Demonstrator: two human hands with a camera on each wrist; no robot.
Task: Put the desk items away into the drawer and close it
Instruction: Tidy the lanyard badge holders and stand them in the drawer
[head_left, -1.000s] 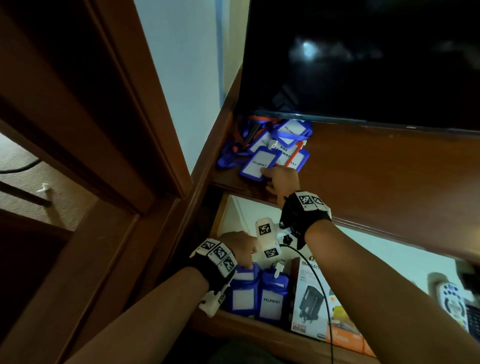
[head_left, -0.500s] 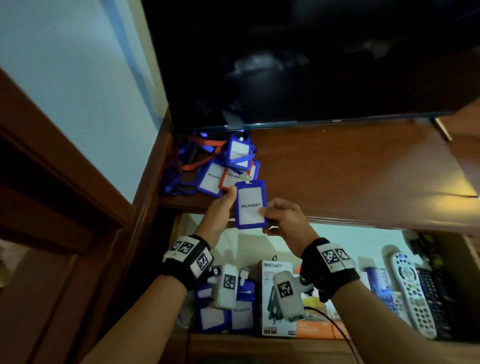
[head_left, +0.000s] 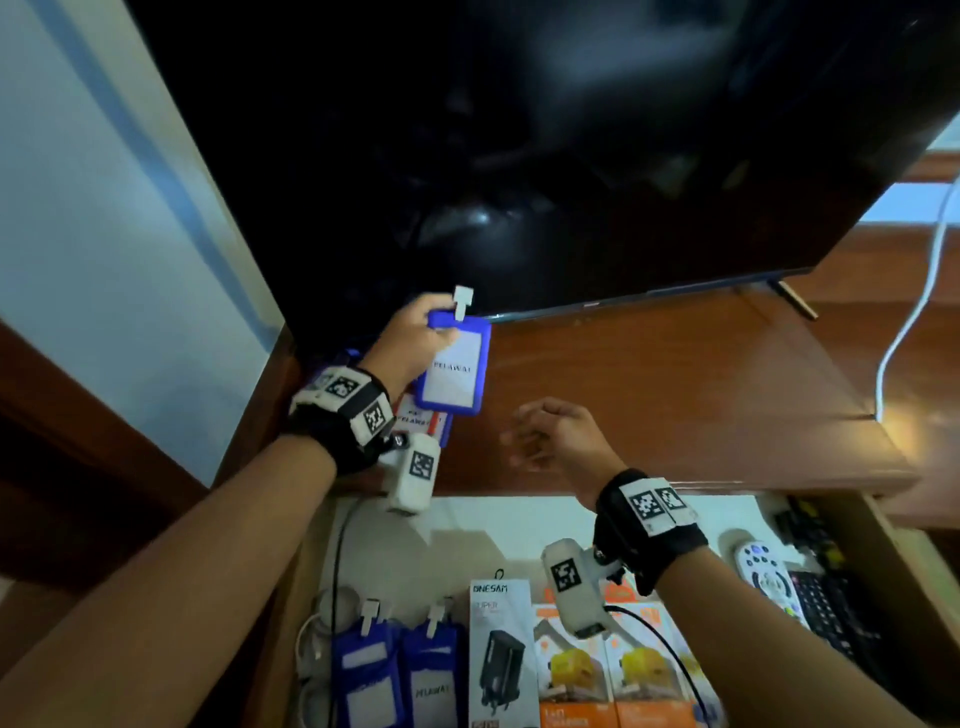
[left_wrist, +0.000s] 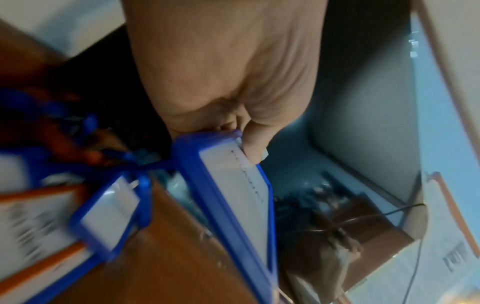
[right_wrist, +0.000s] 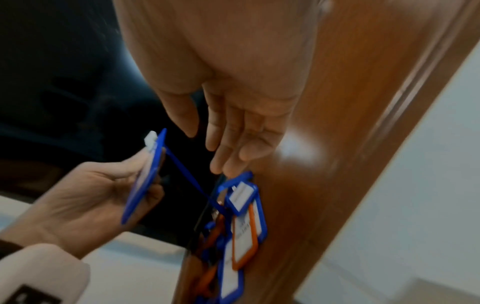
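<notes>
Gripping blue badge holder (head_left: 453, 367), left hand (head_left: 410, 338); right hand (head_left: 558, 441) empty, fingers relaxed.

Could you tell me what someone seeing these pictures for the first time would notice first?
Most striking is the blue badge holder raised above the desk in the grip of the left hand, just below the dark screen. The right hand hovers empty beside it, above the open drawer already holding badges and boxes.

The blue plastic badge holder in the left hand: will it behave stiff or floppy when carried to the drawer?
The blue plastic badge holder probably stays stiff: it keeps flat while the left hand pinches one edge. Its blue strap looks floppy and runs to the pile, so it may drag.
</notes>
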